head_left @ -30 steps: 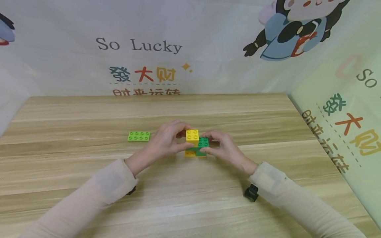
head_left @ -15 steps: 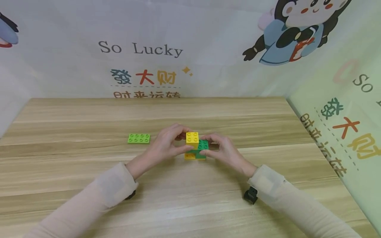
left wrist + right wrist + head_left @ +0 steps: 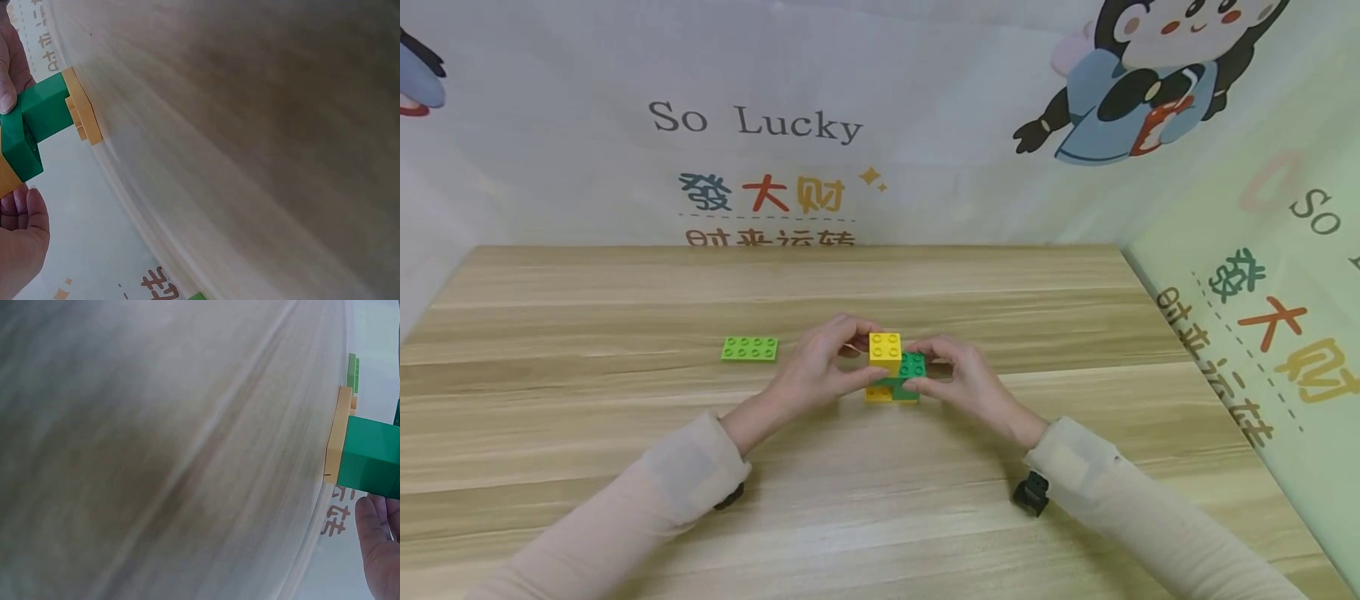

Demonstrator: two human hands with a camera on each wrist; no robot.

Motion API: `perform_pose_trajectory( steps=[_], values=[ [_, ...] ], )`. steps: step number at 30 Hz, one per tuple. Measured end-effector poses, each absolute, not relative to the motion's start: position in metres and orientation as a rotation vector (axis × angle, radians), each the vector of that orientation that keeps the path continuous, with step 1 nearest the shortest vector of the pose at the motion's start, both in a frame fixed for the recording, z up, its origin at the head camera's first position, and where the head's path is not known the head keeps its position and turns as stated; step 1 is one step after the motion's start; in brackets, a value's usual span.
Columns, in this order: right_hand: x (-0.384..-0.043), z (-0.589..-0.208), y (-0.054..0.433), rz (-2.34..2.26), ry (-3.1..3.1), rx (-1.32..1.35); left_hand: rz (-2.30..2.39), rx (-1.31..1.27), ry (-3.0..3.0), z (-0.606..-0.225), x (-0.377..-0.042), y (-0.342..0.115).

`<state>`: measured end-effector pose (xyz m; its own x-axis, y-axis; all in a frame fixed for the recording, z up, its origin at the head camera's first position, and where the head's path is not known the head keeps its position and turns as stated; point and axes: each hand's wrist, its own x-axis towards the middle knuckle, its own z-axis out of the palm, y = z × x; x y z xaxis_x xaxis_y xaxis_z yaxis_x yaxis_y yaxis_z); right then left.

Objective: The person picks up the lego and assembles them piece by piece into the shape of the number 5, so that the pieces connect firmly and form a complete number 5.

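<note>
A small stack of toy building bricks stands on the table in front of me. Its base is a flat yellow plate (image 3: 878, 394), with a lower green brick (image 3: 369, 454) on one half. An upper green brick (image 3: 913, 365) sits shifted over that, and a yellow brick (image 3: 884, 345) tops the left end. My left hand (image 3: 814, 364) pinches the yellow brick between thumb and fingers. From the other side, my right hand (image 3: 973, 387) holds the upper green brick, thumb on the near face and fingers behind. The fingers behind the bricks are partly hidden in the head view.
A lime green plate (image 3: 749, 349) with studs lies flat on the wooden table (image 3: 587, 433), left of my left hand. Printed white sheets (image 3: 940, 125) hang along the table's back edge and right side.
The head view has tilted a little, so the whole scene sits slightly lower in it. Both hands keep their grip, and the brick stack looks the same.
</note>
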<state>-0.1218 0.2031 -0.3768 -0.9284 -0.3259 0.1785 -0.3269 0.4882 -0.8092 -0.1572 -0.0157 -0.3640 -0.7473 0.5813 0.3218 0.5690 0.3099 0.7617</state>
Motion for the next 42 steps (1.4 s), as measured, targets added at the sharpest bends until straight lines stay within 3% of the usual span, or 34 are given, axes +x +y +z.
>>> perform_pose_trajectory(
  steps=[42],
  values=[
    [-0.1264,-0.3786,0.2028,1.465,-2.722,0.616,1.514,1.121,2.532,-0.369,-0.1577,-0.0181]
  ],
)
